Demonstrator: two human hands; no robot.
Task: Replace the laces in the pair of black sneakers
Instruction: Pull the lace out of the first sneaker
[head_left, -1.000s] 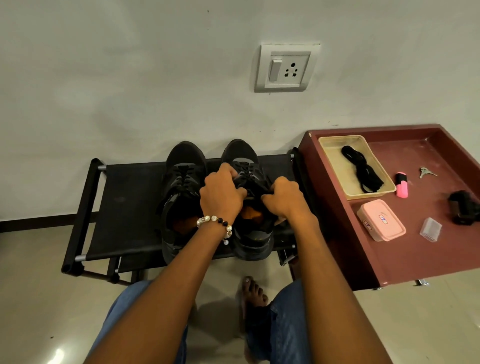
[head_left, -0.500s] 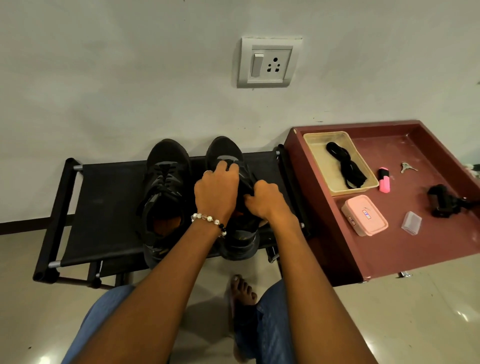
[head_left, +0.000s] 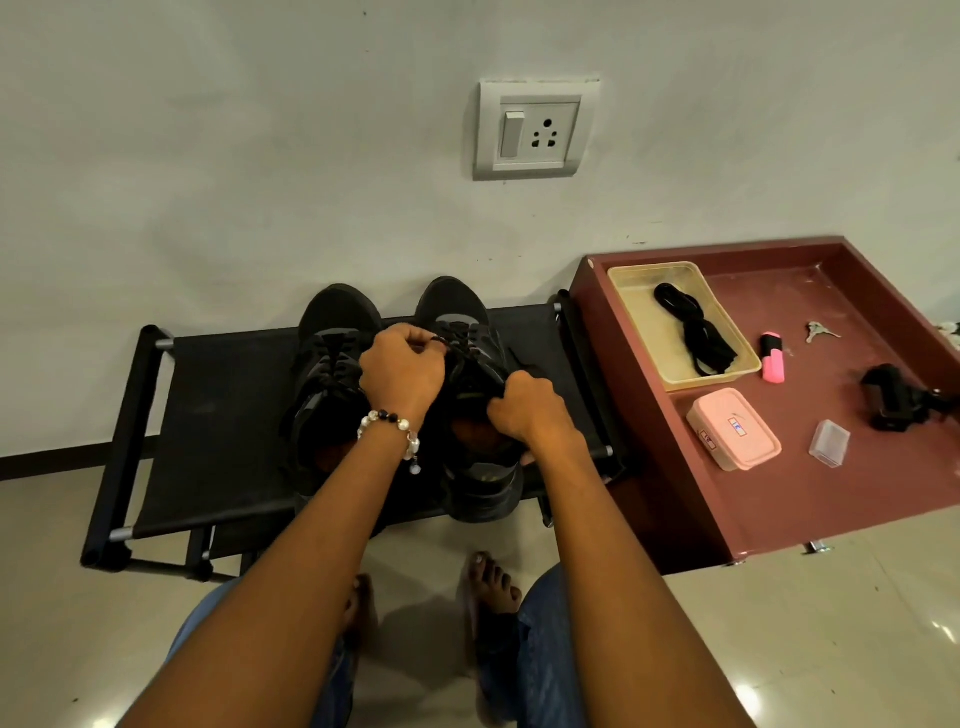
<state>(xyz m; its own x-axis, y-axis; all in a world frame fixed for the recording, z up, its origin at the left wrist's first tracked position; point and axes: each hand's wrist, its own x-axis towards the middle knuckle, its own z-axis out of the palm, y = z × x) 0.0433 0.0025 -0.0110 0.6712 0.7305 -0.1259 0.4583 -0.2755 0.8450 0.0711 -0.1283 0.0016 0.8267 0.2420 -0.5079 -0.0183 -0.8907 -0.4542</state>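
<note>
While both shoes sit side by side on the black surface (head_left: 208, 415) at the middle of the frame, only a start made, by the look of it. Left hand (head_left: 402, 371) up over the laces of the right sneaker (head_left: 467, 332), fingers curled in and pinching a bit of old lace near the middle eyelets. Right hand (head_left: 524, 415) lower down at the shoe's mouth, fingers curled tight round the tongue or a lace end; hard to tell which. Left sneaker (head_left: 332, 353) just beside, untouched, old lace in place. New laces (head_left: 693, 338) bundled in the yellow tray (head_left: 628, 306) on the red table (head_left: 857, 493) at the right of the frame, well apart from the hands, not yet picked up. Left to do, most likely: pulling out both old laces, then threading the new ones in.
</note>
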